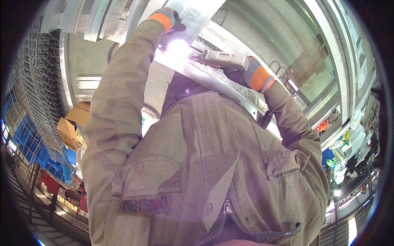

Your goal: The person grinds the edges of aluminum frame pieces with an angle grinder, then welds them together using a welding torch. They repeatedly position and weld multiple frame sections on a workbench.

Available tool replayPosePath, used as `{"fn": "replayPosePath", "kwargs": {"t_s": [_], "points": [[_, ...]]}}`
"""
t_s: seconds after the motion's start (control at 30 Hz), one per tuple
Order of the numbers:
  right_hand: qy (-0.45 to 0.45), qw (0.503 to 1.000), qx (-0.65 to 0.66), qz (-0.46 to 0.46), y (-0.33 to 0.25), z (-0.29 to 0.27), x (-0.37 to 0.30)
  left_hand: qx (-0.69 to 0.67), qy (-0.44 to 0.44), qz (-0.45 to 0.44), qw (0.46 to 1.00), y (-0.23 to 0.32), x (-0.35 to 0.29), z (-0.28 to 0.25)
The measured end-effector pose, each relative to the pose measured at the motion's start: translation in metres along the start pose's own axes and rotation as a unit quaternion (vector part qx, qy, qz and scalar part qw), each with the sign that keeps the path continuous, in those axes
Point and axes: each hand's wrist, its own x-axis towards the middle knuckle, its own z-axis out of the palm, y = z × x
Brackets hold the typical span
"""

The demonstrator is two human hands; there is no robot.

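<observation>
A grey metal welding gun (225, 59) points left, its tip at a glaring white-violet spot of light (178, 50) on the metal. My right hand (256, 76), in a grey and orange glove, is wrapped round the gun's rear end. The glare hides the joint and part of the tip. Just beyond the light, my left hand (167, 19), also gloved, rests on a bright silvery metal sheet (195, 18) with dark-tipped fingers spread apart. A long metal strip (205, 76) runs below the gun, close to my body.
Silvery metal profiles (102, 20) line the far left. A metal frame (342, 61) curves along the right above the concrete floor (262, 24), where thin cables (279, 67) lie. Left of my arm are an opened cardboard box (72, 123) and a wire rack (39, 86).
</observation>
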Motion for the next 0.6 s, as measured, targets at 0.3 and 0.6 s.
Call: {"fn": "replayPosePath", "kwargs": {"t_s": [0.3, 0.6], "points": [[0.0, 0.996, 0.082, -0.02, 0.037, 0.022, 0.009, -0.05, -0.037, -0.027, 0.998, 0.002, -0.003, -0.005], [-0.037, 0.999, 0.011, -0.028, -0.016, -0.004, -0.01, -0.051, -0.007, -0.014, 0.999, -0.004, -0.006, -0.001]]}}
